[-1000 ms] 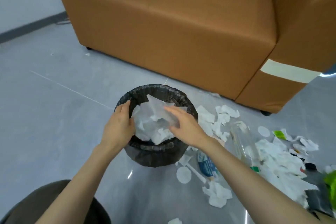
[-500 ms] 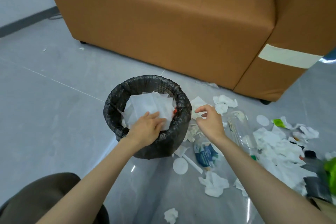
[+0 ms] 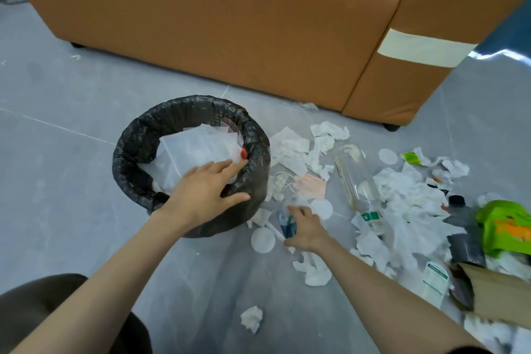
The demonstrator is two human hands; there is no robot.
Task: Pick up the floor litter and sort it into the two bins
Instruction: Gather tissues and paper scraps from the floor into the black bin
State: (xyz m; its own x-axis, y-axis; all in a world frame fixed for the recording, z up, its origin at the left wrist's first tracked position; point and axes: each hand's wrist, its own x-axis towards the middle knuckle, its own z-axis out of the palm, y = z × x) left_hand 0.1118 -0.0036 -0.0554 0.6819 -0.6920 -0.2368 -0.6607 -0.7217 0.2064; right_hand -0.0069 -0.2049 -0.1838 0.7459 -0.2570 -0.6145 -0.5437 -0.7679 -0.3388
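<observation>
A round bin [image 3: 138, 149] lined with a black bag stands on the floor, full of white and clear plastic sheets [image 3: 195, 152]. My left hand [image 3: 204, 195] lies flat on those sheets at the bin's near rim, fingers straight. My right hand [image 3: 304, 228] is down on the floor to the right of the bin, fingers curled around a small blue-labelled clear bottle [image 3: 287, 224]. White tissues [image 3: 290, 149], round cotton pads [image 3: 263, 240], a pink mask [image 3: 310, 185] and a clear plastic bottle [image 3: 355, 178] lie around it.
A brown sofa [image 3: 230, 23] stands close behind the bin. More litter spreads right: a green packet [image 3: 502, 227], a dark bottle [image 3: 462, 227], a cardboard piece [image 3: 500, 293], a tissue ball [image 3: 252, 319]. Bare grey floor lies left of the bin. My knee [image 3: 43, 302] is at bottom left.
My right hand dropped from beside the bin to the floor and closed round the small bottle. My left hand slid toward the bin's right rim, pressing the sheets down.
</observation>
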